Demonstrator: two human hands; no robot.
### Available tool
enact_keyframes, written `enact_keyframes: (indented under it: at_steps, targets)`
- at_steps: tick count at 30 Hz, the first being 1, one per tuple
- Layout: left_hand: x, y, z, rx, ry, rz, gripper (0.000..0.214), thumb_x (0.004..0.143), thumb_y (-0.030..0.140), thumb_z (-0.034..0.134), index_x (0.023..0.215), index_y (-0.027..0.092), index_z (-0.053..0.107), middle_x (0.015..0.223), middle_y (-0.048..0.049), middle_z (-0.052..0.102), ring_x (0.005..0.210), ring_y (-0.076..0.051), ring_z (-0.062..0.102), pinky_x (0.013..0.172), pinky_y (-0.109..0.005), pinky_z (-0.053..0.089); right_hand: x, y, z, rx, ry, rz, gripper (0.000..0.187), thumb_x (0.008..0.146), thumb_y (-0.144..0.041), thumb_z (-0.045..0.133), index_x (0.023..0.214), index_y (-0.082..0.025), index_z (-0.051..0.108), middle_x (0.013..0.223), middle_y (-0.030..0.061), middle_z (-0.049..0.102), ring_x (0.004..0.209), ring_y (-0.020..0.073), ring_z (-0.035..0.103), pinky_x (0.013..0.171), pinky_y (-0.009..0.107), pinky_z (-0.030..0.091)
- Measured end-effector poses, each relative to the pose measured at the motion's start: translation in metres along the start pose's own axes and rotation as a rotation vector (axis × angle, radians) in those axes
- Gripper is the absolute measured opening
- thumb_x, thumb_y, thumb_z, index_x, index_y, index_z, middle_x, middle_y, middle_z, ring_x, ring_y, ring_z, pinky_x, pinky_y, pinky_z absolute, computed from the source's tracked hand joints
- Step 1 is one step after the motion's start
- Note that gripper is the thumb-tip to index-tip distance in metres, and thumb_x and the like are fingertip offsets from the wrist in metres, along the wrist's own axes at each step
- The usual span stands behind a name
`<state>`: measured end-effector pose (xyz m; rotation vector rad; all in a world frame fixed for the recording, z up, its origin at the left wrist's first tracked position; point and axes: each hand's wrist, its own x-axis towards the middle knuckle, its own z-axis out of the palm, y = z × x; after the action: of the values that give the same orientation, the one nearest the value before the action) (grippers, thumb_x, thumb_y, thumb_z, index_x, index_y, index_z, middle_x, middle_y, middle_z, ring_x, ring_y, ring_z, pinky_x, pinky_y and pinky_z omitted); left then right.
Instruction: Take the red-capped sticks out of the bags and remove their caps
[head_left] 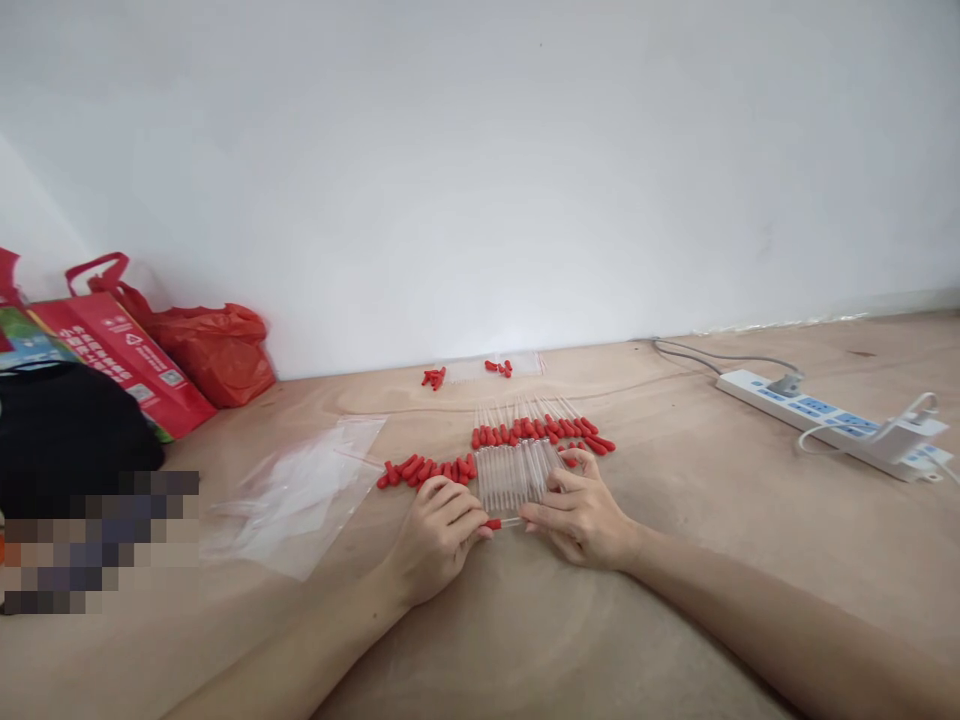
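Note:
My left hand (444, 535) pinches a red rubber bulb (493, 524) near the middle of the table. Thumb and fingers of my right hand (585, 515) are closed on a thin clear dropper tube (513, 521), whose end meets the bulb; how deep it sits inside I cannot tell. Just beyond both hands lies a row of bare clear tubes (514, 478) side by side. Loose red bulbs (424, 470) are heaped beyond my left hand. Farther back, a row of droppers with red bulbs fitted (525, 430) points its tubes toward the wall.
Clear plastic bags (292, 495) lie left of the bulbs. Near the wall is another clear bag (525, 364) with red bulbs beside and on it. A white power strip (825, 420) with cables stands right. Red bags (214, 350) and a black item (75, 430) occupy the left.

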<state>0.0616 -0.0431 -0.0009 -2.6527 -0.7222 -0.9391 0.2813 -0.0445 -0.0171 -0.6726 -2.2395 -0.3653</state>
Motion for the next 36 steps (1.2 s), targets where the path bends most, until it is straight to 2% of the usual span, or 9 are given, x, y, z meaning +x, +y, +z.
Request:
enact_keyframes:
  at_steps: [4, 8, 13, 17, 21, 25, 30, 33, 36]
  targets:
    - [-0.001, 0.002, 0.0, 0.016, 0.001, 0.014, 0.02, 0.087, 0.021, 0.042, 0.074, 0.018, 0.057, 0.069, -0.0014, 0.062, 0.07, -0.015, 0.053, 0.068, -0.032, 0.038, -0.003, -0.002, 0.0, -0.003, -0.033, 0.018, 0.018, 0.082, -0.026, 0.045, 0.086, -0.025, 0.062, 0.049, -0.0051, 0.054, 0.063, 0.0109, 0.044, 0.09, 0.04, 0.019]
    - [-0.01, -0.006, -0.004, 0.023, 0.041, -0.032, 0.018, 0.087, 0.018, 0.041, 0.076, 0.018, 0.056, 0.072, -0.0021, 0.062, 0.067, -0.013, 0.054, 0.062, -0.028, 0.041, -0.009, 0.005, -0.004, 0.02, 0.003, 0.051, 0.018, 0.082, -0.026, 0.046, 0.085, -0.025, 0.063, 0.051, -0.0041, 0.055, 0.064, 0.0118, 0.044, 0.089, 0.04, 0.021]
    - [-0.018, -0.029, -0.02, 0.062, 0.194, -0.226, 0.014, 0.086, 0.017, 0.043, 0.089, 0.018, 0.056, 0.086, -0.0042, 0.059, 0.079, -0.013, 0.057, 0.072, -0.025, 0.047, -0.011, 0.019, -0.01, 0.009, 0.024, 0.304, 0.022, 0.085, -0.022, 0.041, 0.092, -0.021, 0.062, 0.064, 0.0004, 0.061, 0.068, 0.0134, 0.047, 0.08, 0.036, 0.027]
    - [-0.021, -0.052, -0.032, 0.185, 0.28, -0.467, 0.023, 0.085, 0.024, 0.04, 0.094, 0.015, 0.059, 0.09, -0.0088, 0.052, 0.081, -0.016, 0.056, 0.069, -0.028, 0.048, -0.001, 0.021, 0.001, -0.024, 0.032, 0.373, 0.027, 0.083, -0.017, 0.04, 0.099, -0.019, 0.061, 0.068, 0.0021, 0.063, 0.071, 0.0146, 0.049, 0.075, 0.033, 0.029]
    - [-0.03, -0.076, -0.04, 0.182, 0.211, -0.696, 0.031, 0.081, 0.03, 0.038, 0.1, 0.014, 0.058, 0.083, -0.0076, 0.054, 0.074, -0.017, 0.057, 0.066, -0.03, 0.049, 0.013, 0.023, 0.015, -0.045, 0.116, 0.402, 0.018, 0.081, -0.019, 0.046, 0.083, -0.02, 0.064, 0.067, 0.0001, 0.065, 0.066, 0.0122, 0.05, 0.077, 0.033, 0.027]
    - [-0.035, -0.085, -0.04, 0.082, 0.156, -0.864, 0.032, 0.076, 0.037, 0.044, 0.097, 0.015, 0.054, 0.083, -0.0056, 0.061, 0.069, -0.016, 0.058, 0.06, -0.027, 0.048, 0.024, 0.022, 0.027, -0.155, 0.13, 0.363, 0.016, 0.078, -0.019, 0.049, 0.073, -0.02, 0.064, 0.061, -0.0014, 0.064, 0.064, 0.012, 0.048, 0.076, 0.034, 0.024]
    - [-0.032, -0.082, -0.034, 0.129, 0.085, -0.837, 0.025, 0.072, 0.04, 0.049, 0.081, 0.018, 0.054, 0.078, -0.0036, 0.063, 0.07, -0.017, 0.058, 0.052, -0.024, 0.044, 0.03, 0.017, 0.035, -0.291, 0.037, 0.294, 0.017, 0.073, -0.016, 0.051, 0.06, -0.019, 0.06, 0.055, -0.0005, 0.059, 0.066, 0.014, 0.043, 0.071, 0.035, 0.02]
    - [-0.031, -0.082, -0.03, 0.157, 0.048, -0.771, 0.025, 0.072, 0.042, 0.049, 0.077, 0.019, 0.055, 0.076, -0.0034, 0.064, 0.07, -0.018, 0.058, 0.058, -0.027, 0.045, 0.03, 0.013, 0.035, -0.282, -0.025, 0.286, 0.016, 0.074, -0.019, 0.051, 0.061, -0.019, 0.06, 0.058, 0.0006, 0.058, 0.069, 0.0148, 0.042, 0.072, 0.036, 0.02]
    - [-0.031, -0.083, -0.029, 0.156, -0.002, -0.724, 0.026, 0.075, 0.043, 0.045, 0.075, 0.02, 0.058, 0.075, -0.0029, 0.065, 0.073, -0.019, 0.059, 0.068, -0.031, 0.045, 0.03, 0.01, 0.033, -0.249, -0.07, 0.294, 0.019, 0.076, -0.032, 0.052, 0.067, -0.019, 0.062, 0.065, 0.0019, 0.059, 0.072, 0.0155, 0.042, 0.072, 0.037, 0.019]
